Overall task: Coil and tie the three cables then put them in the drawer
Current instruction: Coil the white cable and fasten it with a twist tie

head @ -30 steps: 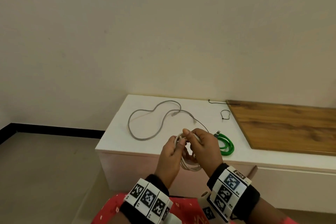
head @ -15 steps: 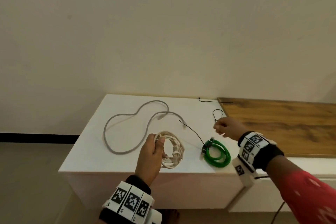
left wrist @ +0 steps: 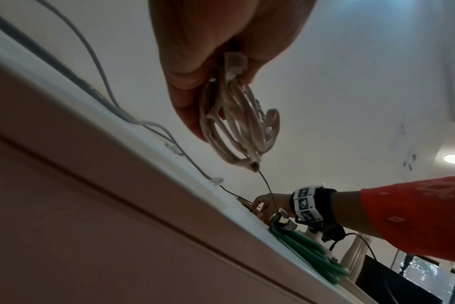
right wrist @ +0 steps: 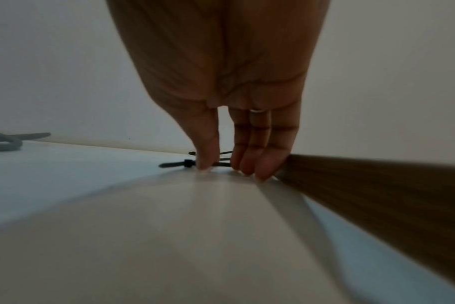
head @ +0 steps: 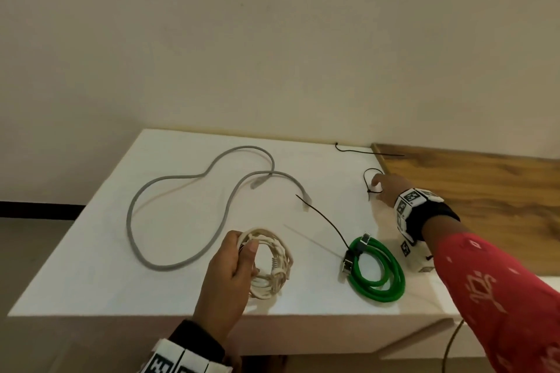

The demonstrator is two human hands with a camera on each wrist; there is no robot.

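While our left hand [head: 225, 278] gripped the coiled white cable [head: 268, 263] just above the near edge of the white cabinet top [head: 181, 288], our right hand [head: 389, 191] reached to the far side, its straight fingertips [right wrist: 247, 166] pressed down on the looped black zip tie [head: 370, 180] beside the wooden panel [head: 469, 188]. We saw the green cable [head: 377, 271] lying coiled and tied on the top between our hands. We found the grey cable [head: 181, 203] still uncoiled, sprawled in loose curves farther left. Another black tie [head: 363, 151] lay straight by the wall.
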